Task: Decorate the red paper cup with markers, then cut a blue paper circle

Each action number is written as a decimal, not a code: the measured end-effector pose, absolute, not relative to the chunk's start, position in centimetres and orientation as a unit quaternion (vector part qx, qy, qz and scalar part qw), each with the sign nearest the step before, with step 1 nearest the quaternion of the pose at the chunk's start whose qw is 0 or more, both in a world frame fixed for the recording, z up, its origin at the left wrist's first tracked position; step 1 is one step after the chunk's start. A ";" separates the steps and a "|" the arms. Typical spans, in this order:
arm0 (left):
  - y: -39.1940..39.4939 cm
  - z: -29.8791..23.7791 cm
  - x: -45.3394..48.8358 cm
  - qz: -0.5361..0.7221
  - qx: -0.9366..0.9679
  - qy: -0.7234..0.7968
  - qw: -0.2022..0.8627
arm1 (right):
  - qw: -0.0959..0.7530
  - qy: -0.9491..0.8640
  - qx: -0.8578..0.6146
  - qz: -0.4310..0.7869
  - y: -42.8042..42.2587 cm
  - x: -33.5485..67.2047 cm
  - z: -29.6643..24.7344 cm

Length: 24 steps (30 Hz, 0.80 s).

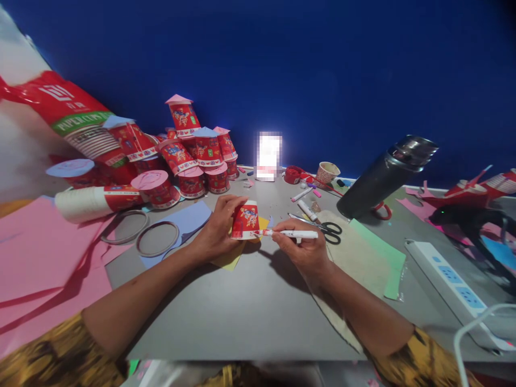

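My left hand (216,226) grips a red printed paper cup (245,219), held upside down on a sheet of yellow paper (234,257) on the grey table. My right hand (303,248) is closed around a white marker (294,234), its tip touching the cup's rim at the lower right. The yellow sheet lies partly hidden under the cup and the left hand.
A pile of red cups with paper lids (189,150) stands at the back left, with a sleeve of cups (94,201) and two rings (157,238). Pink paper (44,252) covers the left. Scissors (328,230), a black flask (382,174), a power strip (451,277) lie right.
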<state>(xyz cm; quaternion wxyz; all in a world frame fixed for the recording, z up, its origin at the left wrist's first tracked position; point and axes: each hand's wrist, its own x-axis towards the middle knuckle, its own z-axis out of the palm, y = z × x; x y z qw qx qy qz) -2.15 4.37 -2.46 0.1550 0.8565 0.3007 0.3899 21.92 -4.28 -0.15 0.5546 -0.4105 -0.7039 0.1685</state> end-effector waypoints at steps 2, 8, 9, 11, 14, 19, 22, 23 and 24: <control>4.4 -2.4 -2.1 0.392 0.856 0.300 0.155 | 0.556 -0.707 -0.405 0.167 -4.3 22.0 -0.1; 4.4 -2.4 -2.2 0.393 0.863 0.284 0.143 | 0.558 -0.711 -0.398 0.158 -4.2 21.7 -0.2; 4.4 -2.5 -2.2 0.393 0.863 0.283 0.142 | 0.558 -0.711 -0.397 0.159 -4.2 21.7 -0.3; 4.4 -2.5 -2.2 0.395 0.862 0.283 0.142 | 0.556 -0.711 -0.399 0.159 -4.1 21.7 -0.2; 4.4 -2.6 -2.2 0.396 0.860 0.289 0.143 | 0.549 -0.708 -0.411 0.168 -4.1 21.9 -0.1; 4.4 -2.5 -2.2 0.398 0.863 0.277 0.141 | 0.553 -0.700 -0.418 0.174 -4.3 22.0 0.0; 4.4 -2.4 -2.2 0.402 0.862 0.274 0.144 | 0.560 -0.701 -0.408 0.165 -4.3 21.8 0.0; 4.4 -2.4 -2.2 0.403 0.861 0.274 0.146 | 0.562 -0.702 -0.405 0.164 -4.3 21.7 -0.1; 4.3 -2.4 -2.2 0.404 0.860 0.275 0.149 | 0.563 -0.703 -0.402 0.164 -4.3 21.7 -0.1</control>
